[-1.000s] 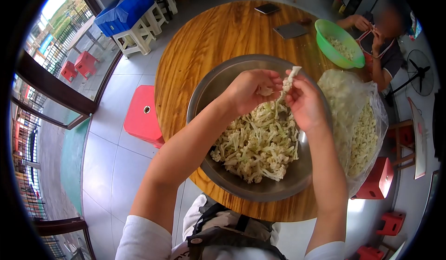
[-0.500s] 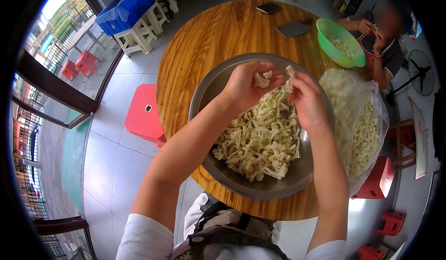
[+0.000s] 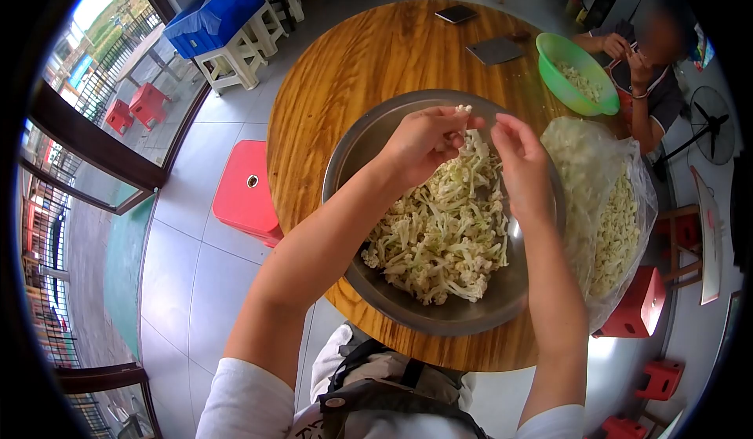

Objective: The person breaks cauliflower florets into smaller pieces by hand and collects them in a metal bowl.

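Observation:
Over the far part of a wide steel bowl [image 3: 353, 153], my left hand [image 3: 427, 145] is closed around a small cauliflower floret [image 3: 463, 109], whose pale tip shows above the fingers. My right hand [image 3: 524, 160] is just beside it, thumb and fingers pressed together in a pinch. Whatever those right fingertips hold, if anything, is hidden. Below both hands, a heap of broken cauliflower pieces [image 3: 439, 243] with pale green stems lies in the bowl.
The bowl stands on a round wooden table [image 3: 329, 70]. To its right is a clear plastic bag [image 3: 616, 227] of cauliflower. Farther back, a person [image 3: 651, 62] works behind a green basin [image 3: 561, 86]. A red stool [image 3: 243, 192] stands at the left.
The piece that was at my right fingertips no longer shows. My left fingers have closed up, with a floret now at their tips. Both hands stay over the bowl.

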Demonstrator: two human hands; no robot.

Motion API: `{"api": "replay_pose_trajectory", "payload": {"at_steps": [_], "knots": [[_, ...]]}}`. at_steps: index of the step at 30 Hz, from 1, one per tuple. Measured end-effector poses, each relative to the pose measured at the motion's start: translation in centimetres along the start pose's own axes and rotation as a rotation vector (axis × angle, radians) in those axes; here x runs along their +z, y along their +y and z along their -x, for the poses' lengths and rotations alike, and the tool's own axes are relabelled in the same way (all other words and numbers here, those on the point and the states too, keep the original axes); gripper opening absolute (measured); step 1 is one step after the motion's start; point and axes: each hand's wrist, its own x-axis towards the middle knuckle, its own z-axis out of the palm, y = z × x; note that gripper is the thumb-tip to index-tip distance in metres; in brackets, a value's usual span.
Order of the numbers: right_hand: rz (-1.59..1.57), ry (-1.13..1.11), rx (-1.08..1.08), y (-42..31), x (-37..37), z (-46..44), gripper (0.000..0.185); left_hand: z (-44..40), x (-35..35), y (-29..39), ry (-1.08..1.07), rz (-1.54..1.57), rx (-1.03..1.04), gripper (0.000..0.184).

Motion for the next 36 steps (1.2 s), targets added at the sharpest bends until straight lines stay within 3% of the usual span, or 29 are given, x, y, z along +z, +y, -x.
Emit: {"api": "replay_pose_trajectory", "payload": {"at_steps": [13, 16, 21, 25, 29, 34, 36], "knots": [[-0.297, -0.273, 0.050, -1.1, 0.2, 0.5, 0.026, 0.3, -0.1, -0.4, -0.137, -0.216, -0.065, 0.022], [-0.288, -0.233, 0.050, -0.5, 0.1, 0.3, 0.024, 0.3, 0.1, -0.4, -0.092, -0.197, -0.115, 0.027], [-0.111, 0.017, -0.044, 0.2, 0.0, -0.1, 0.022, -0.3, -0.1, -0.4, 0.138, 0.012, -0.184, 0.030], [0.169, -0.036, -0.090, -0.1, -0.2, 0.2, 0.025, -0.8, -0.9, -0.6, 0.088, 0.114, -0.183, 0.021], [0.168, -0.058, -0.129, -0.6, 0.4, 0.6, 0.026, -0.9, -1.3, -0.6, 0.006, 0.178, -0.160, 0.017], [0.185, -0.219, 0.013, -1.5, 0.4, 1.0, 0.027, -1.1, -1.3, -1.2, -0.116, 0.144, -0.074, 0.030], [0.004, -0.204, -0.008, -0.3, 0.5, 0.6, 0.027, -1.0, -1.3, -1.3, -0.150, 0.077, -0.044, 0.036]]}}
